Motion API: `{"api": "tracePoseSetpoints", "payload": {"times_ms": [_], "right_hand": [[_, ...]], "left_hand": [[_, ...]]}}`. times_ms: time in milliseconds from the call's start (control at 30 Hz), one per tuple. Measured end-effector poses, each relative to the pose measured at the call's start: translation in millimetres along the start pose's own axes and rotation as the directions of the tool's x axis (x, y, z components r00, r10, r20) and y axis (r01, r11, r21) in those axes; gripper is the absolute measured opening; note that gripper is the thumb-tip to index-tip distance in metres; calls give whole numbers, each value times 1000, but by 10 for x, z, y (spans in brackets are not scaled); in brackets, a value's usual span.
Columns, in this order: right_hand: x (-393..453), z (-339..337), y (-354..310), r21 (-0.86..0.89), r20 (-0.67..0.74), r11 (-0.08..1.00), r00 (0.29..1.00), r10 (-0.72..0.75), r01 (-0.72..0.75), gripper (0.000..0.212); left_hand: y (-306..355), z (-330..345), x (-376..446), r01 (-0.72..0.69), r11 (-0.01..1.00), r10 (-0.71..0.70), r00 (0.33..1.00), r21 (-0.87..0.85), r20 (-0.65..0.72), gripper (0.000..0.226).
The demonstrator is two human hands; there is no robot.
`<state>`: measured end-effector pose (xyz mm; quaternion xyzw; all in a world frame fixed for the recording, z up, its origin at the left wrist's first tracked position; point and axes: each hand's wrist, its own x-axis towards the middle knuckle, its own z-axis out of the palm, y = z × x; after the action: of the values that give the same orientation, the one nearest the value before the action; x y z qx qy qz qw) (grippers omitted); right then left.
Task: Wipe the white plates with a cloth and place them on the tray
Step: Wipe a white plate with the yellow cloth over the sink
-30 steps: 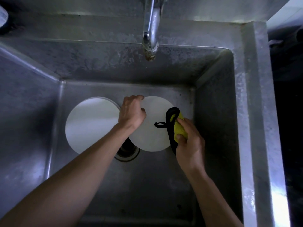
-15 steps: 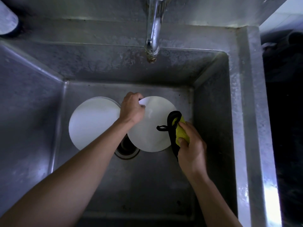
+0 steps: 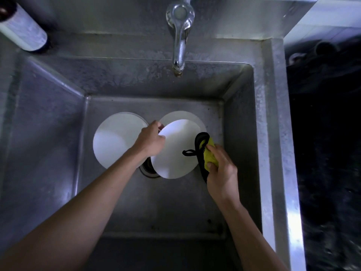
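early days imo: left hand (image 3: 150, 140) pinches a tilted plate (image 3: 175, 151) over the sink (image 3: 273, 133), right hand (image 3: 218, 167) grips the cloth (image 3: 209, 155), two more plates wait, no tray visible

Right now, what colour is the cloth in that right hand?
Yellow with black edging and a black loop: the cloth, clearest in the head view.
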<state>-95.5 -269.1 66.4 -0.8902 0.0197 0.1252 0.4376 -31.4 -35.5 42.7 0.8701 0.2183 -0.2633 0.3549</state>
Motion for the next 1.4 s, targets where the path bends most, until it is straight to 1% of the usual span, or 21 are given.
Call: {"api": "tracePoseSetpoints", "payload": {"times_ms": [100,233,367,433,500,533,600,767,833,900,967,1033,1133,1200,1333,1400], "right_hand": [[-120,-40,-103,-22,5,1000,1000,-19,20,60],[-287,-127,-357,-25,23,997,997,-76,76,60],[-453,-222,-622,-47,73,994,993,-94,97,53],[-522,-256,-746,-61,109,992,988,-105,112,52],[-569,-287,-884,-79,148,989,983,-109,122,54],[-588,-304,-959,-88,163,988,980,-115,130,52],[-625,-334,-1121,-128,195,975,969,-154,181,49],[-719,-387,-1439,-199,304,924,917,-258,325,51],[-772,-465,-1479,-201,338,914,901,-272,351,51],[-817,-593,-1473,-210,357,886,876,-323,413,52],[-834,-721,-1464,-267,378,831,846,-377,489,52],[-839,-819,-1470,-326,411,789,830,-378,521,53],[-840,-923,-1463,-411,434,737,826,-360,536,53],[-843,-978,-1447,-459,404,713,839,-365,530,53],[-767,-992,-1436,-530,294,740,909,-297,413,53],[-679,-978,-1458,-529,247,771,933,-261,356,54]], "left_hand": [[-24,3,-308,64,986,-53,996,-157,75,11],[-43,-36,-743,182,918,-163,983,-353,84,18],[-76,-143,-1092,256,781,-262,962,-570,73,25],[-74,-193,-1257,279,684,-306,948,-674,81,25],[-40,-252,-1413,278,592,-323,942,-757,94,26],[-15,-280,-1487,261,562,-308,947,-785,95,26],[57,-335,-1642,225,519,-251,962,-825,105,28],[243,-437,-1949,164,429,-130,984,-888,119,35],[263,-489,-2033,150,408,-113,987,-901,113,36],[266,-535,-2108,133,395,-95,990,-909,103,36],[286,-566,-2181,117,384,-82,992,-916,92,35],[333,-591,-2259,95,368,-72,995,-925,73,35],[434,-611,-2375,46,341,-28,999,-939,39,37],[501,-608,-2437,29,328,6,999,-944,33,39],[574,-584,-2497,21,344,34,999,-939,35,43],[581,-571,-2518,28,361,33,999,-932,42,48]]}}
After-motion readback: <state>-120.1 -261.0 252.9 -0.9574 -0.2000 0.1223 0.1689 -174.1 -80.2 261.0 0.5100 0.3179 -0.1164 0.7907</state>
